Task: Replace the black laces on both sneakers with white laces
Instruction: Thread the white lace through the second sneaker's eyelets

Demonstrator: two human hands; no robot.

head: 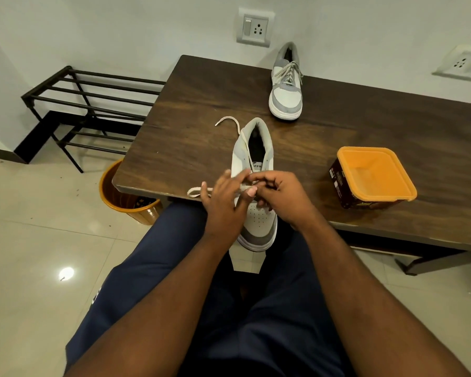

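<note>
A: Where's your near sneaker point(257, 186)?
B: Centre frame, toe overhanging the counter point(201, 104) edge. Your left hand point(223, 202) and right hand point(280, 197) both pinch its white lace point(195, 191).
A: The other?
B: Laced sneaker point(286, 85), upper centre.

Pale walls across the top of the frame, with a switch-and-socket plate point(254, 27) at upper centre and another socket plate point(462, 63) at upper right. Dark wooden desk point(201, 110) in the middle. Black metal rack point(93, 104) at left. Glossy beige tiled floor point(38, 240) below, showing a bright light reflection point(66, 273) at lower left.
</note>
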